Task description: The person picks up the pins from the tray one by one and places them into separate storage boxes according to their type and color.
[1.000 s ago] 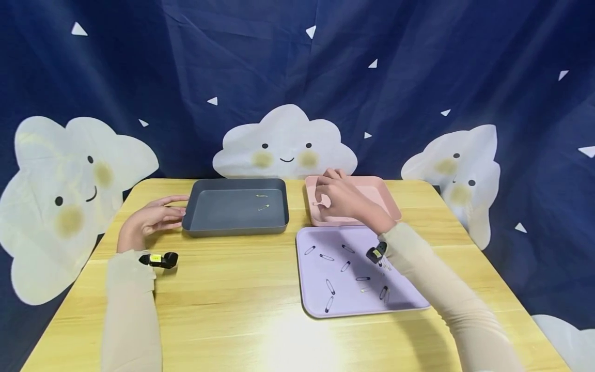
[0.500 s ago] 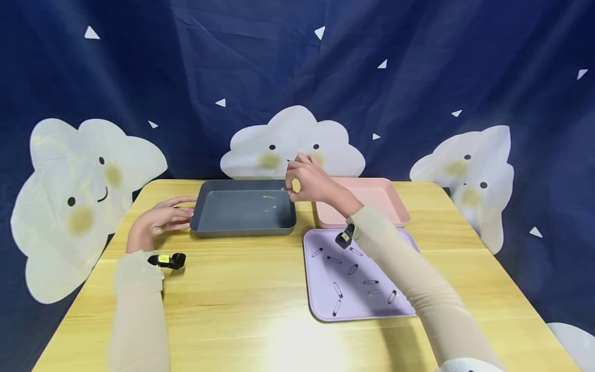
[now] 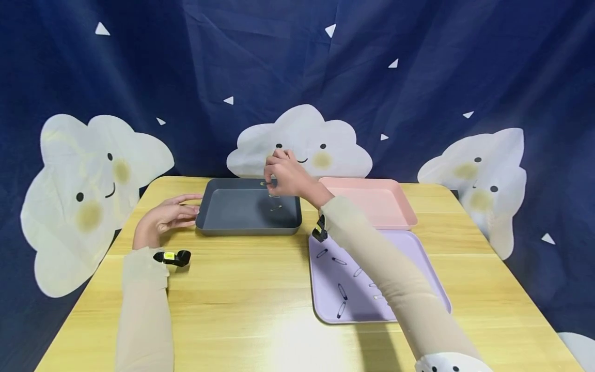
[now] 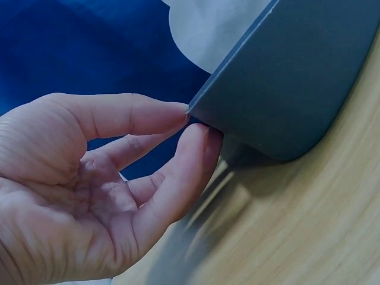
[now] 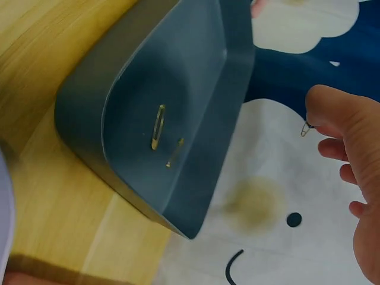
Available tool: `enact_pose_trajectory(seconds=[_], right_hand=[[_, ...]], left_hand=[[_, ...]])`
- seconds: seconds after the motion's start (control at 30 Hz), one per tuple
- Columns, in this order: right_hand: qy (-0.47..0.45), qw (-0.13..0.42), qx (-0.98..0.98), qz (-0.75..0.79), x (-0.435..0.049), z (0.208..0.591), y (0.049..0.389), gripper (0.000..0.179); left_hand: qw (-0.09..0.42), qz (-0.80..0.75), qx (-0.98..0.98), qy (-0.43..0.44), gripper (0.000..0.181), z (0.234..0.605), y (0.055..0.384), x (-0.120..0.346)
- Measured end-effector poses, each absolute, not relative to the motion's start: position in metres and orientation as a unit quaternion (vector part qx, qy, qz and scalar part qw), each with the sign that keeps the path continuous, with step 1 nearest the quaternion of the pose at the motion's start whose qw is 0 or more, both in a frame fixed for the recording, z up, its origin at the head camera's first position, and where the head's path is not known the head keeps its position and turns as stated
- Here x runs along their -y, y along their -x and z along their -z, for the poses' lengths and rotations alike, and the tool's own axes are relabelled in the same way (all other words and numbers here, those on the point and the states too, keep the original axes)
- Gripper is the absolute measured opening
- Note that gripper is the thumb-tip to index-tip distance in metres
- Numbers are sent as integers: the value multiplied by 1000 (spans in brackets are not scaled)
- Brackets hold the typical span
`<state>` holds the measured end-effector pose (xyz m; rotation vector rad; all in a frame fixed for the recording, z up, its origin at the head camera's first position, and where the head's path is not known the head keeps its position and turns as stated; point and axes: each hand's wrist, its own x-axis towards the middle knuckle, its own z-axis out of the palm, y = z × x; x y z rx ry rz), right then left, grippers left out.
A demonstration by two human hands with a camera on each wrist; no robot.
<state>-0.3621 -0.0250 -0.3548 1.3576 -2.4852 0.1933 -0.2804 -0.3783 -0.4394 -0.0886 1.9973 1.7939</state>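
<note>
My right hand (image 3: 288,175) is raised over the far right part of the dark grey tray (image 3: 232,231), pinching a small gold-looking safety pin (image 5: 304,129) between thumb and fingertip. Part of that pin is hidden by the thumb. Two gold safety pins (image 5: 158,127) lie inside the grey tray, near its right end. At the tray's left side, my left hand (image 3: 169,216) has its fingertips against the rim, the fingers fairly straight, as the left wrist view also shows at the tray's corner (image 4: 237,101).
A pink tray (image 3: 376,201) stands right of the grey one. In front of it lies a lilac tray (image 3: 427,274) with several loose safety pins (image 3: 342,292), many dark, partly covered by my right sleeve. A blue curtain with clouds hangs behind the wooden table (image 3: 232,299).
My right hand has moved left with the safety pin, from above the pink tray to above the grey tray. The left hand stays at the grey tray's side.
</note>
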Motion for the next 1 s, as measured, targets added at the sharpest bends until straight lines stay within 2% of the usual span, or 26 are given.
enact_pose_trajectory(seconds=[0.13,0.5,1.0], right_hand=[[-476,156,864,-47,37,362,365,4],[-486,143,862,16,63,377,365,8],[-494,106,860,77,75,389,361,11]], left_hand=[[227,-660,-716,31,63,438,280,377],[223,-667,-710,41,70,436,278,376],[222,-662,-715,39,71,436,278,376]])
